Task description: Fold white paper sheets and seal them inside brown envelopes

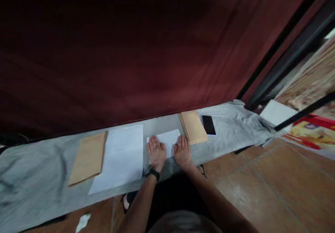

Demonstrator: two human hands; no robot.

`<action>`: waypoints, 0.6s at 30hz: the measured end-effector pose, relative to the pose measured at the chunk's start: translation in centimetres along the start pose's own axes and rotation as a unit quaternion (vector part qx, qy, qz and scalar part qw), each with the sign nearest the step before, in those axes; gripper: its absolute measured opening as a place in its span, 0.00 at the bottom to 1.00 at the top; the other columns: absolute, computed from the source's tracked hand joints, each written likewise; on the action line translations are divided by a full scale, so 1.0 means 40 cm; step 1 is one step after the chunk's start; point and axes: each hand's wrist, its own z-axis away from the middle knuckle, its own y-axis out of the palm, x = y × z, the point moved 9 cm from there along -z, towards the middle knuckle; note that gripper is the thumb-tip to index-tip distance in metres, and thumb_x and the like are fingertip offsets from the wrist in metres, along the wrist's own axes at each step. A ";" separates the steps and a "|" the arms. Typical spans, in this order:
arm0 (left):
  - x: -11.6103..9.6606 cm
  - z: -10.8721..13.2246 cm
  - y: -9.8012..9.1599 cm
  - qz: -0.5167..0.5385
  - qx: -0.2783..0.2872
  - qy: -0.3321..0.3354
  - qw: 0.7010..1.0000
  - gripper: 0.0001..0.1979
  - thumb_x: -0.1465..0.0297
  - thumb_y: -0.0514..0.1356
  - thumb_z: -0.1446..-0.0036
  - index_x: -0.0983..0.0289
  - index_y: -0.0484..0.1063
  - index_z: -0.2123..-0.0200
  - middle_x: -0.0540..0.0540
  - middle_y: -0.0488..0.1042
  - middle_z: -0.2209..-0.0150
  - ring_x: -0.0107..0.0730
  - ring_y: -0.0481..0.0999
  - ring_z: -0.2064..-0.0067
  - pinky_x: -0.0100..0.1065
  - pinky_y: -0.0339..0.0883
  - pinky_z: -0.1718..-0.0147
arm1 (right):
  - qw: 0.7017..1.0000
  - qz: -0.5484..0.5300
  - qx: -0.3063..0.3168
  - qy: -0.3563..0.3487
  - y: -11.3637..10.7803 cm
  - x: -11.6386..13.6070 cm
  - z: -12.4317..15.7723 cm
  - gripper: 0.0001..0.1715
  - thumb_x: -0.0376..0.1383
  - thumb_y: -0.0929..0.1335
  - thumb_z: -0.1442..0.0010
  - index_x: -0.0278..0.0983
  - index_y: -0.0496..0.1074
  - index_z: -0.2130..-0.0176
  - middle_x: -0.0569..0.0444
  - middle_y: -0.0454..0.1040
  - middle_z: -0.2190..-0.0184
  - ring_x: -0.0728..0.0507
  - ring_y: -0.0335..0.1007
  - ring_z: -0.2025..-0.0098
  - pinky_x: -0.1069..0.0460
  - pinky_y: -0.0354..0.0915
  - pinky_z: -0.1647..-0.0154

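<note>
A small white sheet of paper [169, 137], perhaps folded, lies in front of me on the grey cloth. My left hand [156, 152], with a dark watch at the wrist, presses flat on its left part, fingers stretched out. On its right edge rests my right hand [182, 151], also flat and open, fingertips close to a stack of brown paper envelopes [195, 126]. Left of my hands are larger white sheets [123, 156]. A second brown stack [87, 156] overlaps their left side.
A dark-screened phone [208, 125] lies right of the envelopes. The long narrow bench is covered by grey cloth [232, 128], wrinkled at both ends. Behind it rises a dark red panel [157, 69]. A crumpled white scrap [83, 222] lies on the tiled floor.
</note>
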 end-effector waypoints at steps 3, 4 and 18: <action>-0.001 0.000 0.002 0.000 0.005 -0.007 1.000 0.31 0.69 0.43 0.33 0.82 0.54 0.32 0.71 0.54 0.30 0.51 0.52 0.28 0.49 0.46 0.31 | 1.000 -0.002 -0.008 0.003 -0.011 -0.008 0.034 0.31 0.35 0.58 0.28 0.17 0.59 0.34 0.29 0.59 0.33 0.31 0.55 0.31 0.39 0.52 0.32; -0.001 0.000 0.002 0.001 0.005 -0.006 1.000 0.31 0.69 0.43 0.33 0.81 0.54 0.32 0.71 0.54 0.30 0.50 0.52 0.28 0.49 0.47 0.31 | 1.000 -0.006 -0.008 -0.005 -0.015 -0.006 0.044 0.31 0.35 0.58 0.29 0.19 0.59 0.34 0.31 0.58 0.33 0.32 0.54 0.31 0.39 0.52 0.32; -0.091 0.105 0.000 0.054 0.040 0.211 0.975 0.27 0.66 0.41 0.30 0.69 0.58 0.32 0.61 0.58 0.30 0.41 0.53 0.28 0.49 0.50 0.31 | 0.987 -0.050 0.030 -0.147 -0.018 0.055 0.095 0.28 0.38 0.59 0.28 0.34 0.62 0.33 0.46 0.61 0.32 0.40 0.56 0.31 0.42 0.47 0.29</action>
